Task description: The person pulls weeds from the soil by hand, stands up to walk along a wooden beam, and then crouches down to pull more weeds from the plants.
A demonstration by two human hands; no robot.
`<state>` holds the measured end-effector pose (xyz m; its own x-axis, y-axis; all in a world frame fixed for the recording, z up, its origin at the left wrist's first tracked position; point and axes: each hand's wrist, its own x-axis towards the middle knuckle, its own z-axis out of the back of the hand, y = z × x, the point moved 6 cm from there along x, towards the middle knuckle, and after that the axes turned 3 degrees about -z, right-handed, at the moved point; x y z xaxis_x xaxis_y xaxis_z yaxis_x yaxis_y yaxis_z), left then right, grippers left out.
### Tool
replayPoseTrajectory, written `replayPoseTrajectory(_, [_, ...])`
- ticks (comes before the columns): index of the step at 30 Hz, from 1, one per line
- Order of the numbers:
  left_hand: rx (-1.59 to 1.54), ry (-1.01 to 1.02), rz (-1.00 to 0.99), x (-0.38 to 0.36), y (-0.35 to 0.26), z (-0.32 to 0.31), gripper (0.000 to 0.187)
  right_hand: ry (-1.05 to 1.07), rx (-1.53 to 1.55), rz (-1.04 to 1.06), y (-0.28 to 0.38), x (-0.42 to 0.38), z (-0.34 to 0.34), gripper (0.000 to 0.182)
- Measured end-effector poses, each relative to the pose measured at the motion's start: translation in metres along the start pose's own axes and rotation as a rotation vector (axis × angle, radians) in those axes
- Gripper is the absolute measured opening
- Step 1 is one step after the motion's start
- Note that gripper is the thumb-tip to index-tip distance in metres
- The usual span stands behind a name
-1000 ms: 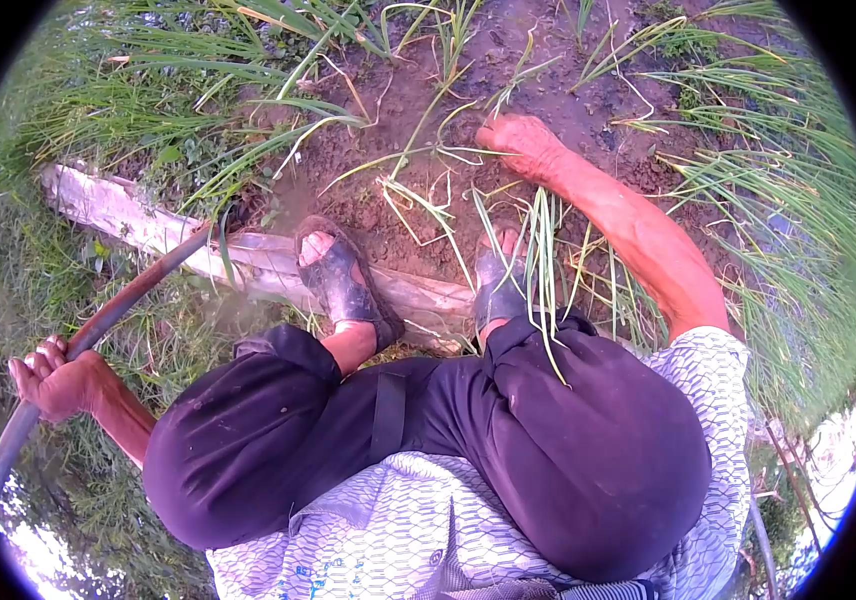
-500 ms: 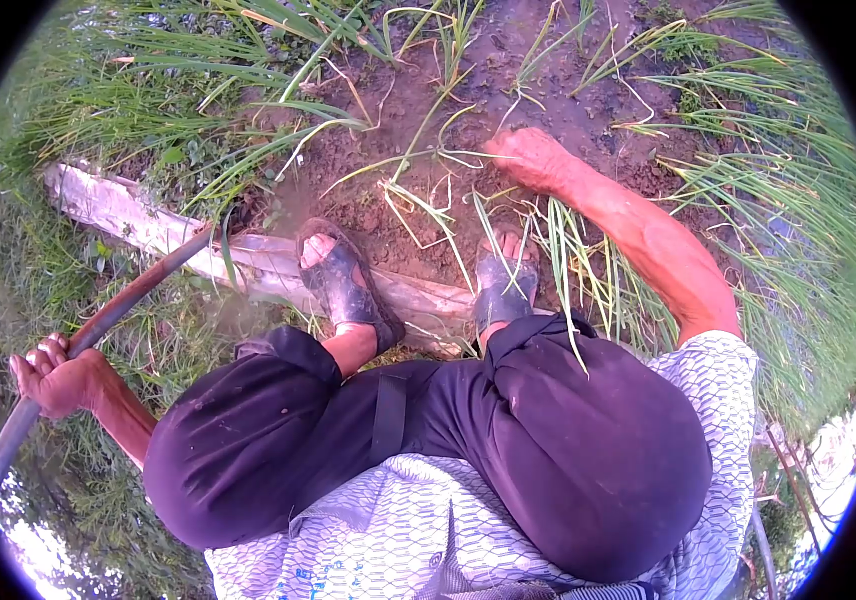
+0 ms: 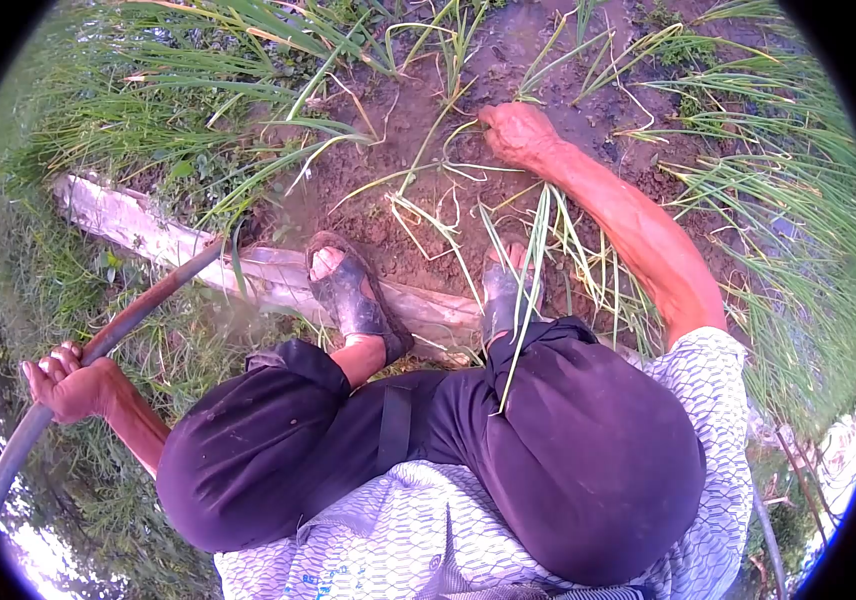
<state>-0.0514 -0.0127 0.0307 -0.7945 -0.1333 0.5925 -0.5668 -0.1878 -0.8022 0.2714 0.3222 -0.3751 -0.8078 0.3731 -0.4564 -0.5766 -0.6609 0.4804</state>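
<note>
My left hand (image 3: pixel 73 385) is wrapped round a long dark pole (image 3: pixel 138 310) at the left. The pole's far end reaches the ground beside a pale log; what sits on that end is hidden. My right hand (image 3: pixel 518 132) is closed, low over the wet brown soil (image 3: pixel 508 205) in front of my right foot. Long green onion plants (image 3: pixel 538 235) trail back from under its wrist, across my right foot and onto my knee. Their lower ends are hidden inside the fist. Close by, a thin bent onion leaf (image 3: pixel 448 150) curves beside the fingers.
The pale log (image 3: pixel 128 213) lies slantwise under my sandalled feet (image 3: pixel 353 295). Dense grass-like leaves (image 3: pixel 778 200) stand at the right, with more greenery (image 3: pixel 178 110) at the upper left. Upright onion shoots (image 3: pixel 458 50) rise from muddy ground ahead.
My right hand has shifted slightly away from me, and the trailing leaves have swung left across my knee. My left hand still grips the pole, a little to the right in view.
</note>
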Motion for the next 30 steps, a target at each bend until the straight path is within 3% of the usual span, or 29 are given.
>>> replayPoseTrajectory(4, [0.004, -0.014, -0.014, -0.003, -0.002, -0.003, 0.014, -0.272, -0.033, 0.104, -0.002, 0.007, 0.004, 0.023])
replayPoseTrajectory(6, [0.014, -0.02, -0.017, -0.004, -0.002, -0.004, 0.015, -0.48, 0.214, 0.098, 0.005, 0.011, 0.02, 0.02])
replayPoseTrajectory(9, [0.033, -0.018, -0.025, -0.006, -0.007, -0.006, 0.014, -0.464, -0.004, 0.107, 0.01, 0.024, 0.014, 0.017])
replayPoseTrajectory(12, [0.033, -0.029, -0.026, -0.008, -0.007, -0.007, 0.015, -0.249, -0.033, 0.186, 0.002, 0.038, 0.008, 0.015])
replayPoseTrajectory(15, [0.045, -0.052, -0.031, -0.01, -0.009, -0.007, 0.016, -0.193, 0.097, 0.182, -0.001, 0.021, 0.003, 0.013])
replayPoseTrajectory(16, [0.04, -0.042, -0.031, -0.01, -0.01, -0.008, 0.016, -0.141, 0.016, 0.185, 0.006, 0.012, 0.001, 0.015])
replayPoseTrajectory(22, [0.028, -0.01, -0.019, -0.008, -0.01, -0.009, 0.021, -0.151, -0.076, 0.225, 0.028, 0.005, -0.015, 0.025])
replayPoseTrajectory(25, [0.031, -0.048, -0.011, -0.01, -0.01, -0.009, 0.021, -0.065, -0.006, 0.255, 0.017, -0.008, -0.006, 0.016])
replayPoseTrajectory(26, [0.045, -0.058, -0.017, -0.01, -0.011, -0.01, 0.022, -0.06, -0.079, 0.174, 0.005, -0.019, -0.002, 0.013])
replayPoseTrajectory(29, [0.031, -0.069, -0.022, -0.011, -0.011, -0.009, 0.021, -0.329, 0.39, -0.124, -0.056, -0.052, 0.022, 0.015])
replayPoseTrajectory(30, [0.034, -0.098, -0.021, -0.013, -0.013, -0.01, 0.022, -0.397, 0.491, -0.109, -0.065, -0.059, 0.028, 0.017])
